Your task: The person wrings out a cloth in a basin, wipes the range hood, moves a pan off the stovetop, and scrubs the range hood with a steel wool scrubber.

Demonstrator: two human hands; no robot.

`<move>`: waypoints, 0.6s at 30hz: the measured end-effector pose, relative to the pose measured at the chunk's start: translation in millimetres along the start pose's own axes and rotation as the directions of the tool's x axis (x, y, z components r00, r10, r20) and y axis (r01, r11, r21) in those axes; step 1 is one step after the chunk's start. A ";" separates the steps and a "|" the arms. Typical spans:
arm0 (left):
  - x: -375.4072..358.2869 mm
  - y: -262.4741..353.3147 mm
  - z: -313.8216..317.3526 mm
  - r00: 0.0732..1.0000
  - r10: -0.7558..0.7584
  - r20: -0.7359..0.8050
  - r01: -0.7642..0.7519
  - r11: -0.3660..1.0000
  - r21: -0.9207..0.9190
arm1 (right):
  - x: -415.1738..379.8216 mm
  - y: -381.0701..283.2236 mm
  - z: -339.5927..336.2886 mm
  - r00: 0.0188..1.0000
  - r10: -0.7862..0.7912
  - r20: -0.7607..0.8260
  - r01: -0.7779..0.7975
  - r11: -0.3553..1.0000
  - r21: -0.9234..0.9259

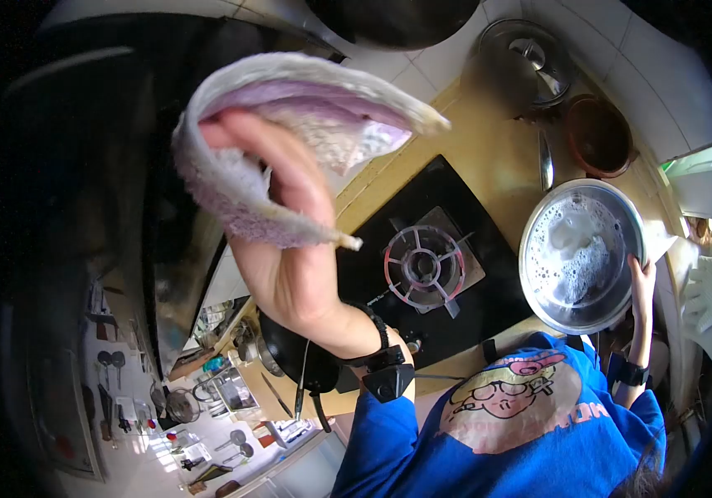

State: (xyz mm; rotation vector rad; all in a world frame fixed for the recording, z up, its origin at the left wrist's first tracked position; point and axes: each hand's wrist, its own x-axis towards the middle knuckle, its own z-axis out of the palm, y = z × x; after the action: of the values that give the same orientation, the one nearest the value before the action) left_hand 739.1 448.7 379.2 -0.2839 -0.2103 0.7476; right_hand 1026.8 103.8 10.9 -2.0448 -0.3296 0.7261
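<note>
- A purple-and-white cloth (pixel 219 191) is held up by the left grip (pixel 302 195), with the fingers tucked inside its curled fold; it is seen between the camera and the table.
- The rim of a metal basin (pixel 532 286) is clasped by the right grip (pixel 641 270); foamy water (pixel 586 264) is contained in it.
- Between the 2 grips, a black stove (pixel 489 303) is set into the table (pixel 489 137), and 1 round burner (pixel 424 257) is shown on it.
- Beyond the basin, a brown pot (pixel 598 137), a round lid (pixel 557 75) and a slim metal utensil (pixel 546 159) are placed on the yellowish table.
- A dark pan (pixel 280 344) is partly hidden by the left arm.
- The table is bordered by a tiled wall (pixel 651 58); at lower left, kitchen tools (pixel 241 444) are seen against a pale surface.
</note>
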 end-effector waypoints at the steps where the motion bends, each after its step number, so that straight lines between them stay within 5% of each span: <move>1: -7.1 -5.9 4.7 1.000 0.006 -0.010 -0.007 1.000 -0.022 | 0.7 0.1 -0.3 1.000 -0.012 0.005 0.012 1.000 0.013; 3: -32.0 -2.4 16.9 0.991 0.136 0.016 -0.136 0.991 -0.021 | 2.9 7.3 1.8 0.997 -0.070 -0.025 0.071 0.997 0.037; 5: -57.4 17.3 21.6 0.990 0.140 0.010 -0.139 0.968 0.207 | 3.7 6.5 1.5 1.000 0.007 -0.030 -0.007 1.000 -0.006; 11: -139.7 66.4 49.5 0.879 0.475 0.030 -0.468 0.851 0.240 | 10.0 20.4 3.1 0.999 -0.031 -0.015 0.032 0.998 0.058; 18: -205.8 160.0 77.4 0.778 0.627 0.043 -0.491 0.564 0.664 | 13.2 31.8 5.2 0.997 -0.074 -0.014 0.075 0.991 0.109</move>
State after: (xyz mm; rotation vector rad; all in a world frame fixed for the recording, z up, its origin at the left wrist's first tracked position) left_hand 467.7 431.5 381.9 0.2694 0.3698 1.3825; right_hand 1032.5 96.4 -22.6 -1.9217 -0.3512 0.6732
